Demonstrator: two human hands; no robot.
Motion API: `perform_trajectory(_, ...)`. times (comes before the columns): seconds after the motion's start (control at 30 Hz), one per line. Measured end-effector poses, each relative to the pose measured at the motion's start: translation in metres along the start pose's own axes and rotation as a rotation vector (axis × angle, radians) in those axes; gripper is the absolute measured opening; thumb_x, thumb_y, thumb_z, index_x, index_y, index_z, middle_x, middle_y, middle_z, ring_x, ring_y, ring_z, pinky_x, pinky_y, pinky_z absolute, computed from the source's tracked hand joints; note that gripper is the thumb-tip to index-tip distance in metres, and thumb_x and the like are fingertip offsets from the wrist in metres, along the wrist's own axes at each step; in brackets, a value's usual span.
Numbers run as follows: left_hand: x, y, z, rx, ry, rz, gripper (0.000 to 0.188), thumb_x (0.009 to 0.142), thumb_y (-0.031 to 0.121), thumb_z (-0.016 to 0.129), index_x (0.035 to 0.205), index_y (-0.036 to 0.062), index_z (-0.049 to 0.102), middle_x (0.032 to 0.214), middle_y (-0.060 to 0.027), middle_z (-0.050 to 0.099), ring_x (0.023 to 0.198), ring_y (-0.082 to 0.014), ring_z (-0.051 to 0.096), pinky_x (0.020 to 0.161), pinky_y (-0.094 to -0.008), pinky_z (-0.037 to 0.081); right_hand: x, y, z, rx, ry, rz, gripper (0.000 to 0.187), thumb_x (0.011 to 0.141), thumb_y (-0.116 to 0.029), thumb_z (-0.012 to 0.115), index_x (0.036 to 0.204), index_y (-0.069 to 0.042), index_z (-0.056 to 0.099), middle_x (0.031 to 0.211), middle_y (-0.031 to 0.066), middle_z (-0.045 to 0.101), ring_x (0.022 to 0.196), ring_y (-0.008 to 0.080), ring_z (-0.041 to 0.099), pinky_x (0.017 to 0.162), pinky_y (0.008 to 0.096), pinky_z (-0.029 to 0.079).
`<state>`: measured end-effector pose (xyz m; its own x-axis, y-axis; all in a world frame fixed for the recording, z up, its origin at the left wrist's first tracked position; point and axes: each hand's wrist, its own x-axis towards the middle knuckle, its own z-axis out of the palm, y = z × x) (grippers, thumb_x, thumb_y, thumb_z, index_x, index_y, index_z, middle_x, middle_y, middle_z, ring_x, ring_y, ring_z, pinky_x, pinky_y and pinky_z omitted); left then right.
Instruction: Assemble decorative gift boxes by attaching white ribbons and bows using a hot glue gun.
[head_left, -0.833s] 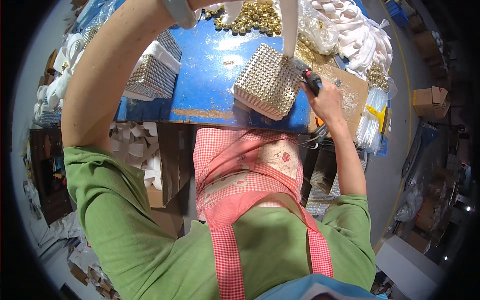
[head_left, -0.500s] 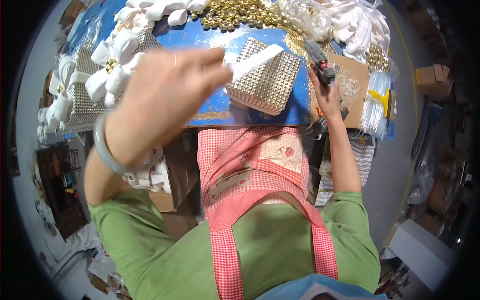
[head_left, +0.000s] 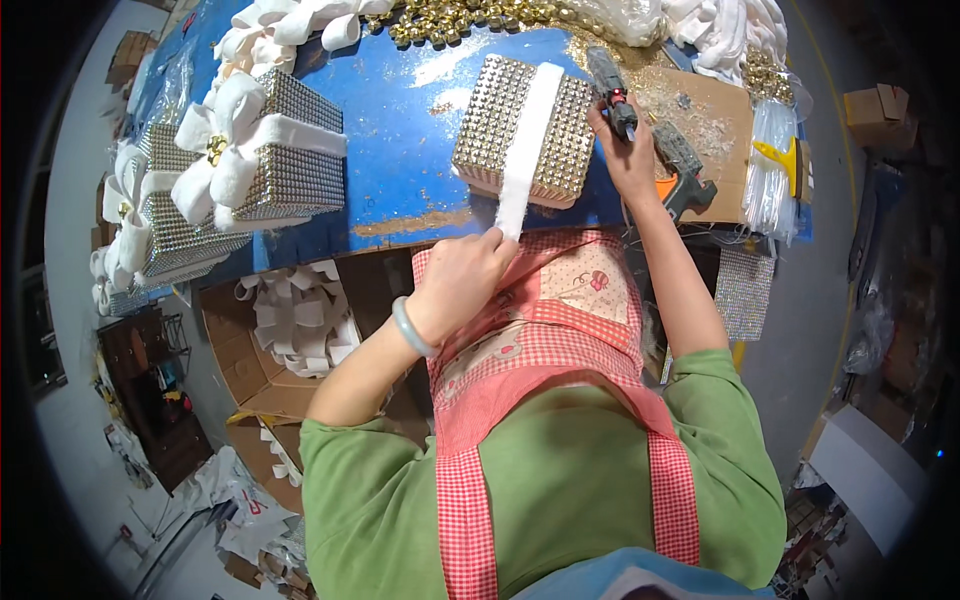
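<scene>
A box (head_left: 480, 130) covered in rows of shiny metallic studs sits at an angle on the blue table. Over its top runs a white fabric ribbon (head_left: 533, 118), whose loose end hangs past the near side. My left hand (head_left: 465, 272) pinches that end beyond the table's front edge. To the right of the box, my right hand (head_left: 630, 160) grips a dark glue gun (head_left: 612, 95) with a red part; my fingers partly hide it. A second glue gun (head_left: 685, 175) with an orange part lies on cardboard beside my right wrist.
Finished-looking studded boxes (head_left: 295, 165) with white ribbon flowers (head_left: 218, 150) stand at left. Gold bells (head_left: 450, 20) and white fabric pieces (head_left: 720, 35) line the back. Clear sticks (head_left: 770, 150) and a yellow scraper (head_left: 785, 165) lie right. A carton of white ribbon loops (head_left: 300, 320) stands below left.
My left hand has come down and right, towards me, drawing the ribbon's end over the box's near side. The box is turned. My right hand with the glue gun has shifted slightly left.
</scene>
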<state>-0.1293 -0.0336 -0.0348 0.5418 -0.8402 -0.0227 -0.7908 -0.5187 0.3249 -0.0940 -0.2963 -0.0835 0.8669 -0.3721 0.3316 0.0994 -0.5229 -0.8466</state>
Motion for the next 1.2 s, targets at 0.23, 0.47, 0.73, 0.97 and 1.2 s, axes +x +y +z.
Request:
perform_trajectory(0.23, 0.034, -0.035, 0.065, -0.212, 0.191, -0.019, 0.008, 0.082, 0.012, 0.060, 0.089, 0.0111, 0.059, 0.076, -0.0099, 0.059, 0.065, -0.0297, 0.061, 0.054, -0.0427, 0.047, -0.002, 0.004, 0.004, 0.020, 0.021, -0.005, 0.022, 0.087, -0.021, 0.064, 0.093, -0.002, 0.056, 0.081, 0.0135, 0.061, 0.075, 0.0297, 0.061, 0.067, 0.0371, 0.046)
perform_trajectory(0.47, 0.034, -0.041, 0.085, 0.033, 0.261, -0.074, 0.009, 0.083, 0.014, 0.058, 0.092, 0.0137, 0.060, 0.074, -0.0085, 0.059, 0.062, -0.0271, 0.060, 0.053, -0.0385, 0.047, -0.004, 0.001, 0.002, 0.061, 0.032, 0.007, 0.021, 0.087, -0.020, 0.063, 0.093, -0.002, 0.056, 0.081, 0.0133, 0.061, 0.074, 0.0283, 0.061, 0.068, 0.0363, 0.046)
perform_trajectory(0.73, 0.023, -0.025, 0.019, 0.108, -0.201, -0.115, 0.008, 0.075, 0.019, 0.067, 0.076, 0.0114, 0.067, 0.075, -0.0082, 0.062, 0.071, -0.0275, 0.063, 0.061, -0.0382, 0.051, -0.005, 0.015, 0.006, 0.068, 0.017, -0.061, 0.023, 0.088, -0.020, 0.062, 0.100, -0.002, 0.055, 0.084, 0.0124, 0.062, 0.077, 0.0288, 0.061, 0.069, 0.0363, 0.047)
perform_trajectory(0.97, 0.137, -0.041, -0.038, 0.071, 0.425, 0.028, 0.027, 0.088, 0.025, 0.056, 0.109, 0.0090, 0.061, 0.111, -0.0081, 0.061, 0.110, -0.0285, 0.052, 0.087, -0.0415, 0.043, -0.007, 0.008, 0.008, 0.126, 0.065, 0.019, 0.021, 0.089, -0.021, 0.062, 0.095, -0.002, 0.055, 0.081, 0.0123, 0.061, 0.073, 0.0261, 0.061, 0.067, 0.0354, 0.046)
perform_trajectory(1.2, 0.126, -0.053, -0.003, 0.297, 0.250, 0.042, 0.060, 0.096, 0.044, 0.036, 0.141, 0.0042, 0.034, 0.147, -0.0097, 0.035, 0.139, -0.0281, 0.025, 0.112, -0.0558, 0.011, -0.009, 0.008, 0.010, 0.051, 0.079, 0.014, 0.024, 0.087, -0.019, 0.063, 0.100, -0.001, 0.053, 0.081, 0.0158, 0.061, 0.072, 0.0312, 0.061, 0.064, 0.0385, 0.046)
